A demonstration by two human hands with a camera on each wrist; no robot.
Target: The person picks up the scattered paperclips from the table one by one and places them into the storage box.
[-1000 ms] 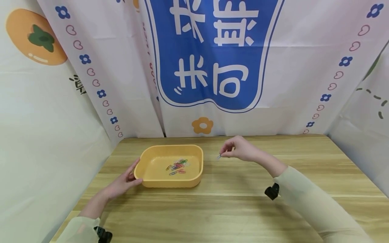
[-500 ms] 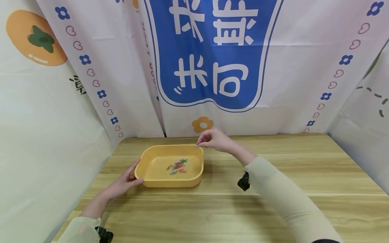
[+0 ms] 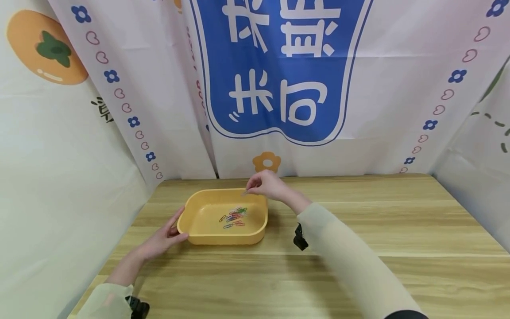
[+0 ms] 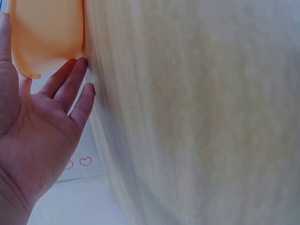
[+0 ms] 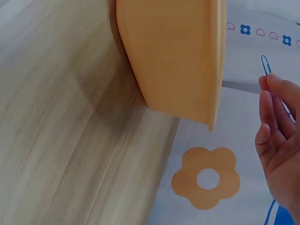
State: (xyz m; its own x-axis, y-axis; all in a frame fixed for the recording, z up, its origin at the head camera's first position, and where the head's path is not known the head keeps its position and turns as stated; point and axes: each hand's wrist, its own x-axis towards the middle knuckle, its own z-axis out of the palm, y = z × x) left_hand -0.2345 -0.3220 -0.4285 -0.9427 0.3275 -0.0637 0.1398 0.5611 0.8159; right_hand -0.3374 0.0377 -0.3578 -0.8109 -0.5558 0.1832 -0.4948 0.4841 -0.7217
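Note:
A shallow yellow tray stands on the wooden table, with a small heap of coloured paper clips on its floor. At the tray's left end rests my left hand, its thumb by the near corner and fingers along the side. The left wrist view shows these fingers nearly straight, touching the tray's wall. Above the tray's far right rim, my right hand pinches one paper clip between thumb and fingertips. That blue paper clip sticks up from the fingertips in the right wrist view.
The wooden table extends to the right and in front of the tray. Behind it hangs a white printed cloth, close to the table's back edge. Another cloth wall borders the left side.
My right hand has moved left with the paper clip, from the table right of the tray to over its far right rim. The left hand and tray stay put.

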